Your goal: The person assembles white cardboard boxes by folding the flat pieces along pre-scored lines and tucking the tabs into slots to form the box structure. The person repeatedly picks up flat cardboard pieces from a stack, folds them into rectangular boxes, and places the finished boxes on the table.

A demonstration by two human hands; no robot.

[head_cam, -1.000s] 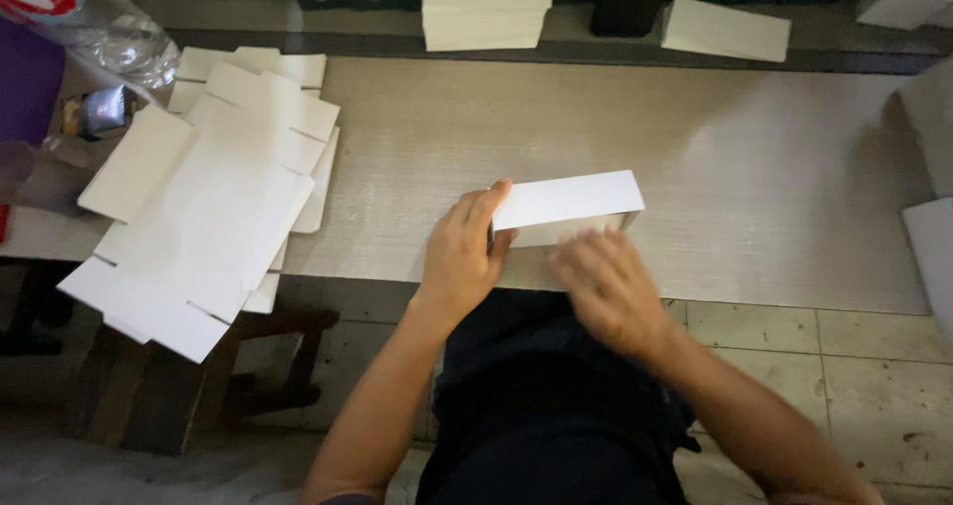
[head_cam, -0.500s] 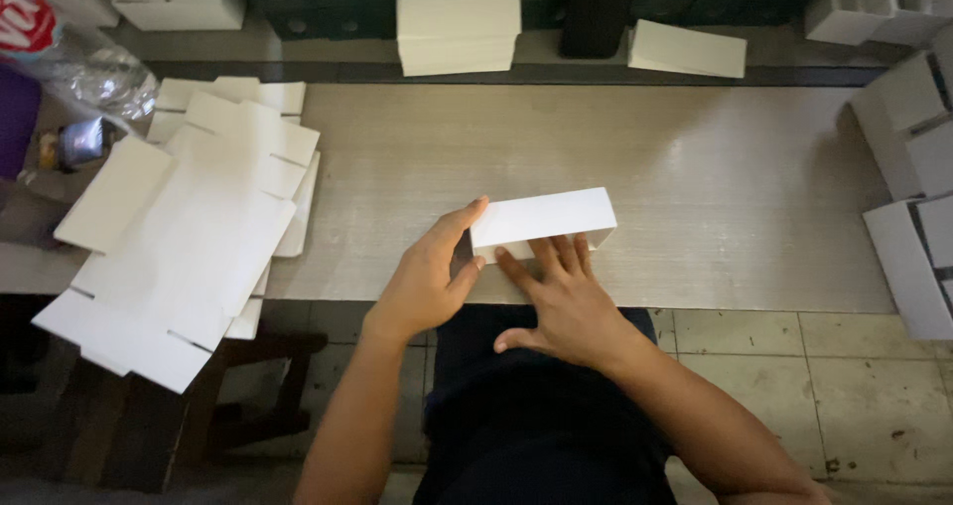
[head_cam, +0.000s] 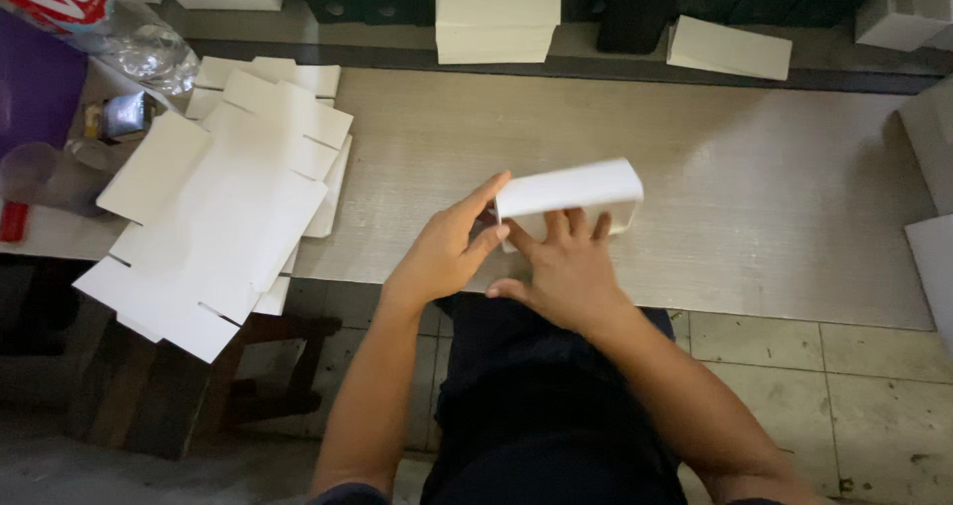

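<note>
A half-folded white cardboard box (head_cam: 571,189) stands on the pale wooden table (head_cam: 754,187), near its front edge. My left hand (head_cam: 447,247) grips the box's left end, thumb and fingers pinching the flap there. My right hand (head_cam: 561,267) lies flat with its fingers spread against the box's near side, pressing it. A stack of flat white box blanks (head_cam: 213,207) lies at the table's left, overhanging the front edge.
Finished white boxes sit along the back: a stack (head_cam: 496,18) and a single one (head_cam: 730,46). More white boxes (head_cam: 933,138) line the right edge. A clear plastic bottle (head_cam: 139,43), a purple object (head_cam: 40,88) and small items crowd the far left. Tiled floor below.
The box has been turned and raised slightly. My right hand slid up against its near side, and my left hand stayed on the left end. The camera view shifted a little.
</note>
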